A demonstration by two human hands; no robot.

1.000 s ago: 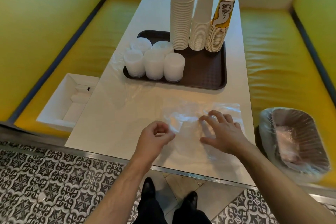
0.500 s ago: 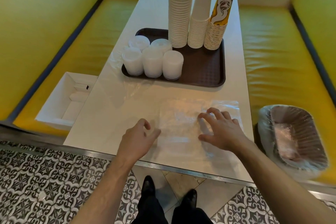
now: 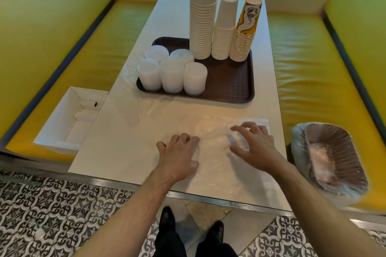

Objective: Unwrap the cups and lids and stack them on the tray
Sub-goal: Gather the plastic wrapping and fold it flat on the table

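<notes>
A dark brown tray [image 3: 231,87] stands mid-table. Three stacks of paper cups [image 3: 203,23] rise along its far side, the rightmost with a yellow print. Several stacks of clear plastic lids [image 3: 172,74] fill its left part. A flat sheet of clear plastic wrap [image 3: 217,131] lies on the table in front of the tray. My left hand [image 3: 177,156] lies flat on the wrap's left edge with fingers spread. My right hand [image 3: 253,145] hovers with arched fingers, their tips touching the wrap's right part.
A second clear wrapper [image 3: 133,69] lies beside the tray's left rim. An open white box [image 3: 69,121] sits on the yellow bench at left. A bin lined with plastic [image 3: 332,158] holding crumpled wrap stands on the right bench. Patterned floor tiles lie below the table's near edge.
My left hand has uncurled from a loose fist and now rests flat on the wrap's left edge. My right hand has stayed on the wrap's right part.
</notes>
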